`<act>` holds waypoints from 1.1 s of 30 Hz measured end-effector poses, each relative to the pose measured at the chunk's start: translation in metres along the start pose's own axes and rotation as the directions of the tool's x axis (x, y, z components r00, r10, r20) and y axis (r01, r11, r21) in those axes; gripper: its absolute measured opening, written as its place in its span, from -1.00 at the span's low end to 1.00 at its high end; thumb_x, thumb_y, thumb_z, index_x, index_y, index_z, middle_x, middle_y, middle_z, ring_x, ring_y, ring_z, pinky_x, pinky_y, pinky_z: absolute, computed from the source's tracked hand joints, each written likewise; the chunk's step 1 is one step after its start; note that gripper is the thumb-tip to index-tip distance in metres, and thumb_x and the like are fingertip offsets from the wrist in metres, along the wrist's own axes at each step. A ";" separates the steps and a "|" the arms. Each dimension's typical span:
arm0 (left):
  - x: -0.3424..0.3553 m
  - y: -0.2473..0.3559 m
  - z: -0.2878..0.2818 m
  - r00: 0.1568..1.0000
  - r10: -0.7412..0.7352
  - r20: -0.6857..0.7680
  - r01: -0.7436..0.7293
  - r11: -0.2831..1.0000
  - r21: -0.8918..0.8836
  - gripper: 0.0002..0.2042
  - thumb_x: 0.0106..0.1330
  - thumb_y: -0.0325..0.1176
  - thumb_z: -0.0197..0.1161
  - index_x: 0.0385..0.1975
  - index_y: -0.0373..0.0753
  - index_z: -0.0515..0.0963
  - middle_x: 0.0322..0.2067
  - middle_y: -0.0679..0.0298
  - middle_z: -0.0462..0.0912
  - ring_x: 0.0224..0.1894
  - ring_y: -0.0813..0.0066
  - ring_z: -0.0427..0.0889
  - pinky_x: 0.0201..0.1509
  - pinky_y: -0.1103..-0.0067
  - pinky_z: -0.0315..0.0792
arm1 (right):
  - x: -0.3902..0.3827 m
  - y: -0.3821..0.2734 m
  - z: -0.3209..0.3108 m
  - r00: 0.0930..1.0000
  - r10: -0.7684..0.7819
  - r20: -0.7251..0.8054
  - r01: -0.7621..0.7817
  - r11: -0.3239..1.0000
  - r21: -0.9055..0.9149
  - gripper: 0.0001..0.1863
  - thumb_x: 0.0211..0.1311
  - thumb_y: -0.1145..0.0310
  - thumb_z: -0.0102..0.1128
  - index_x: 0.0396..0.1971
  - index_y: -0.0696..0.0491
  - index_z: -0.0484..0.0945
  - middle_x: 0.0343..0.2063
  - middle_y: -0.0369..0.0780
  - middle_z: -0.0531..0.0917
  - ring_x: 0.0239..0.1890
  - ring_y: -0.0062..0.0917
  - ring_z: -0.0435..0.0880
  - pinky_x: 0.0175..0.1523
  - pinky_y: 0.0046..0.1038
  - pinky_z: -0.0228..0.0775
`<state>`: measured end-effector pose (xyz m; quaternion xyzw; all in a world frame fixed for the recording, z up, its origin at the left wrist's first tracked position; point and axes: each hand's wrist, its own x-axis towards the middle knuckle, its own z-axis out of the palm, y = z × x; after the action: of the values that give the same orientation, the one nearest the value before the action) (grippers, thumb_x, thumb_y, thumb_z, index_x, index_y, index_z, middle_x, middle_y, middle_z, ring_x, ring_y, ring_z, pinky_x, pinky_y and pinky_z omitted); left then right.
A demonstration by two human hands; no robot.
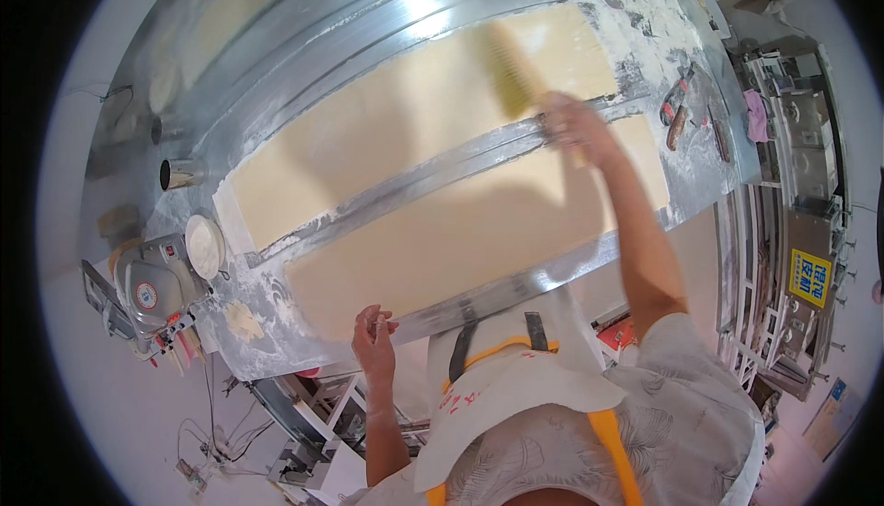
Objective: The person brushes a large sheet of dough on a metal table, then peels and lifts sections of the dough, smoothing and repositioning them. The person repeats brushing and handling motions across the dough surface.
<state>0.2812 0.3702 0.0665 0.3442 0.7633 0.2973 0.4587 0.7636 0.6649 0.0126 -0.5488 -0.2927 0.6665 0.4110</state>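
Note:
Two long pale dough sheets lie across the metal table, a far one (368, 128) and a near one (442, 230). My right hand (580, 128) is closed round the handle of a bench brush (511, 73), whose bristles are over the right part of the far sheet and blurred by motion. At the table's front edge, by the near sheet's lower left, is my left hand (373, 329). Its fingers are loosely bent and apart, with nothing seen in them.
A white bowl of flour (204, 245) and a metal cup (180, 174) stand at the left, beside a grey machine (152, 290). Loose flour (645, 9) dusts the far right. Tools with wooden handles (677, 127) lie on the right. A rack (801, 184) stands beyond.

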 end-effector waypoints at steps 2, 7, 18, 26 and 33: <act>0.003 0.005 0.013 1.000 0.015 0.024 -0.015 1.000 -0.017 -0.75 0.60 -0.50 0.15 0.20 -0.35 0.54 -0.10 0.11 0.75 -0.25 0.44 0.76 -0.09 0.52 0.65 | -0.012 -0.037 -0.082 0.982 -0.154 -0.105 0.120 0.954 -0.276 -0.57 0.60 0.07 0.14 0.17 0.08 0.69 -0.40 -0.38 0.62 -0.52 -0.77 0.49 -0.51 -0.62 0.31; -0.001 0.018 0.054 0.998 -0.001 0.058 0.000 1.000 0.015 -0.75 0.59 -0.52 0.17 0.19 -0.32 0.57 -0.10 0.13 0.76 -0.25 0.47 0.76 -0.08 0.53 0.66 | -0.033 -0.083 -0.112 0.940 -0.089 -0.330 0.044 0.989 -0.141 -0.49 0.58 0.09 0.24 0.40 -0.02 0.54 -0.54 -0.48 0.43 -0.64 -0.80 0.25 -0.58 -0.65 0.10; -0.021 0.014 0.051 0.998 -0.048 0.051 0.045 0.997 0.069 -0.78 0.60 -0.48 0.20 0.14 -0.35 0.58 -0.11 0.12 0.77 -0.21 0.43 0.79 -0.06 0.50 0.69 | -0.031 -0.042 -0.103 0.750 -0.588 -0.303 0.069 0.525 -0.848 -0.42 0.63 0.06 0.12 0.54 -0.16 0.39 -0.18 -0.06 0.77 -0.22 -0.12 0.75 -0.12 -0.12 0.55; 0.010 -0.017 0.005 0.996 0.001 0.092 0.003 0.999 -0.041 -0.77 0.59 -0.50 0.21 0.16 -0.34 0.59 -0.09 0.13 0.78 -0.20 0.46 0.79 -0.02 0.53 0.68 | -0.042 0.065 0.192 0.906 -0.420 -0.047 0.179 0.482 -0.858 -0.15 0.47 0.24 0.21 0.67 0.01 0.06 -0.15 0.10 0.76 -0.09 0.00 0.77 -0.01 0.02 0.61; 0.039 -0.044 -0.087 0.996 0.030 0.083 -0.025 0.998 -0.064 -0.78 0.61 -0.50 0.17 0.15 -0.34 0.59 -0.11 0.12 0.78 -0.21 0.44 0.80 -0.02 0.51 0.69 | -0.039 0.170 0.470 0.833 -0.466 0.299 0.445 0.240 -0.863 -0.12 0.37 0.48 0.10 0.69 -0.12 0.06 0.18 0.20 0.63 -0.10 0.08 0.75 0.01 -0.06 0.74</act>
<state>0.1776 0.3630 0.0484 0.3524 0.7289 0.3127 0.4968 0.2709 0.5763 -0.0044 -0.5777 -0.7479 0.2415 0.2204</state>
